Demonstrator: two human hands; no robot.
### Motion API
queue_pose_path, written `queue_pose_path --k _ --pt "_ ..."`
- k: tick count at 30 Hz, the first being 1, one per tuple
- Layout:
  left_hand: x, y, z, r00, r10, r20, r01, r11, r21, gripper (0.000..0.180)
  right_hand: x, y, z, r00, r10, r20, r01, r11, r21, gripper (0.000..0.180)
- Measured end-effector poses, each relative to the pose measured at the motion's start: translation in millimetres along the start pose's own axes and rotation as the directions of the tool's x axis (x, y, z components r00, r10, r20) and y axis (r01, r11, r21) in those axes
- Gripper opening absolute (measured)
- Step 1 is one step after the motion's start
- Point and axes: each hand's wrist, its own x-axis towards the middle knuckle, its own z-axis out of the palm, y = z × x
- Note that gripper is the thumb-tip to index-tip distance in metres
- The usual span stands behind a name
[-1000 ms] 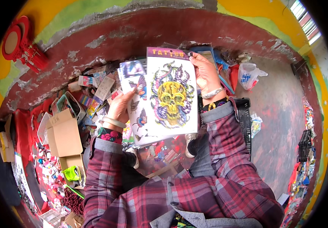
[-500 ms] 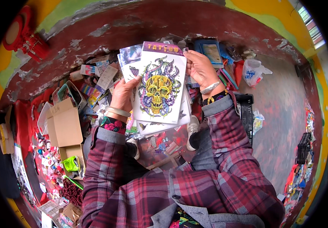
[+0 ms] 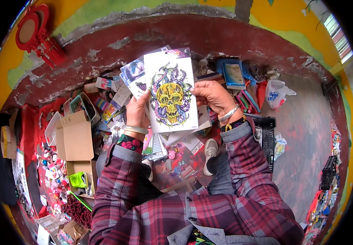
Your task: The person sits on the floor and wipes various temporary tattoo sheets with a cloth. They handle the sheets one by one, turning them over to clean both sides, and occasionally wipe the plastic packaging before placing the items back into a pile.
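Observation:
A white temporary tattoo sheet (image 3: 186, 116) with a yellow skull and purple-green tentacles is held up in front of me. My left hand (image 3: 137, 111) grips its left edge, thumb on top, together with more sheets fanned out behind it. One of these, a butterfly sheet (image 3: 137, 87), shows at the left, beside a bluish picture sheet (image 3: 131, 72). My right hand (image 3: 216, 98) pinches the skull sheet's right edge between thumb and fingers. How many sheets lie behind is hidden.
Piled papers and packets (image 3: 115, 96) lie along the wall. An opened cardboard box (image 3: 75, 134) and a white basket (image 3: 54, 128) stand left. To the right are a black crate (image 3: 268, 141), a blue tray-like item (image 3: 233, 75) and a white plastic bag (image 3: 278, 93). My shoe (image 3: 211, 153) is below.
My right hand has slid from the skull sheet's upper right corner down to its right edge. The skull sheet stands more upright, and its purple header shows less. The view has shifted slightly.

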Motion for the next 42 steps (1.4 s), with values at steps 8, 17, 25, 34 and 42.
queue_pose_path --k 8,17,25,34,42 --pt "-5 5 3 0.993 -0.094 0.077 0.096 0.995 -0.018 0.023 2 2 -3 0.987 -0.114 -0.112 0.096 0.984 -0.151 0.014" --pt "-12 9 7 0.977 -0.16 0.14 0.159 0.987 0.023 0.023 6 6 -2 0.97 -0.186 -0.155 0.154 0.968 -0.197 0.018" --pt "-14 6 10 0.988 -0.124 0.091 0.118 0.991 0.068 0.023 8 11 -4 0.983 -0.167 -0.076 0.156 0.979 -0.131 0.024" --pt "-15 5 12 0.993 -0.118 0.026 0.118 0.993 -0.025 0.019 -6 0 16 0.992 -0.122 -0.035 0.112 0.968 -0.223 0.05" --pt "-12 7 4 0.984 -0.129 0.124 0.133 0.991 -0.026 0.019 9 18 -4 0.988 -0.153 0.009 0.153 0.985 -0.079 0.034"
